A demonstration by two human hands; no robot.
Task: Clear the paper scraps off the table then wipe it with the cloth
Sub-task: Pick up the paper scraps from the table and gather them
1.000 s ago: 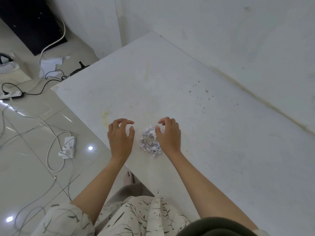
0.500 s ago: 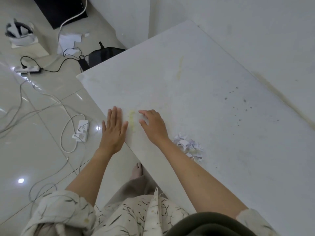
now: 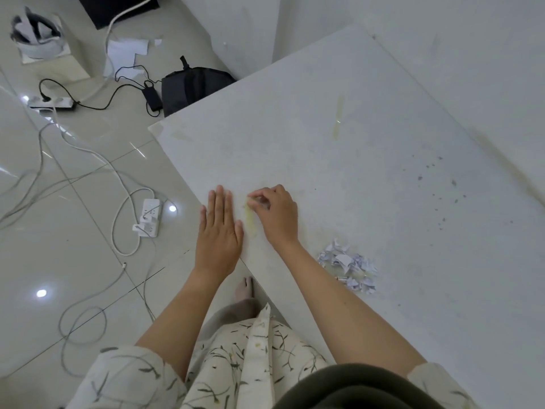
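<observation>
A small heap of torn white paper scraps lies on the white table near its front edge. My right hand rests on the table to the left of the heap, thumb and forefinger pinched together beside a yellowish stain. Whether a tiny scrap sits between the fingertips is too small to tell. My left hand lies flat, palm down and fingers straight, over the table's front-left edge, empty. No cloth is in view.
Dark specks dot the table's right part, and a wall borders its far side. The tiled floor on the left holds white cables, a power strip, a black bag, a charger and loose paper.
Both hands left the scrap heap and moved left to the table's edge. The left hand flattened there, and the right hand's fingers closed into a pinch. The view also swung left.
</observation>
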